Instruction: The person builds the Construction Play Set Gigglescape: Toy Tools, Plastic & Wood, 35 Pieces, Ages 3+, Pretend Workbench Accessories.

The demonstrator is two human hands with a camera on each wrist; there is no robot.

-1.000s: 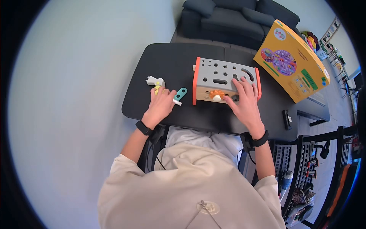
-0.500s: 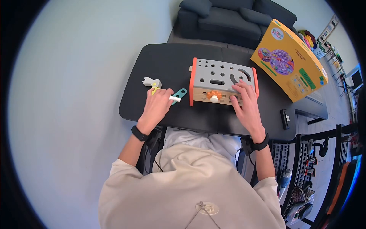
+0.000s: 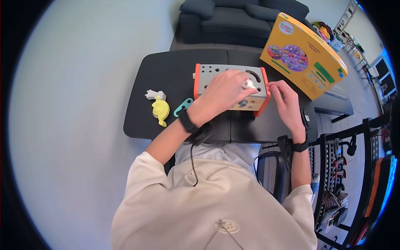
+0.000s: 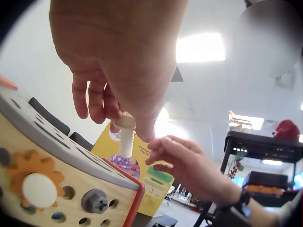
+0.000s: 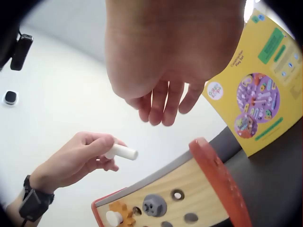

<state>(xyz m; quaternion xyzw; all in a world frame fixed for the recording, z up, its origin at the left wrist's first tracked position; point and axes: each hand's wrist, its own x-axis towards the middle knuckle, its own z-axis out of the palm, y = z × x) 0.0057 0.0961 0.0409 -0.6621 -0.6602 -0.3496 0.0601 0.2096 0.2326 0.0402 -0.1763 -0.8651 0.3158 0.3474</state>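
My left hand (image 3: 221,93) pinches a white toy bolt (image 4: 127,139) over the top of a wooden toy workbench, its threaded shank pointing down in the left wrist view. The workbench (image 3: 218,68) has a grey top with holes and slots and red end panels. On its front face are an orange gear (image 4: 28,165) with a white cap and a grey bolt (image 4: 94,201). My right hand (image 3: 287,104) hovers beside the right red panel, fingers loosely bent with nothing in them. A yellow toy piece (image 3: 160,110) with a white end and a teal strip (image 3: 182,108) with holes lie to the left.
A large yellow box (image 3: 300,54) stands behind the workbench at the right. A small black object (image 3: 306,118) lies near the right table edge, partly behind my right hand. The black table (image 3: 166,66) has a wall on its left; a dark sofa (image 3: 233,27) is beyond.
My left hand has carried the white bolt right, from the yellow piece to above the workbench. My right hand has left the workbench's front and moved right of its end panel.
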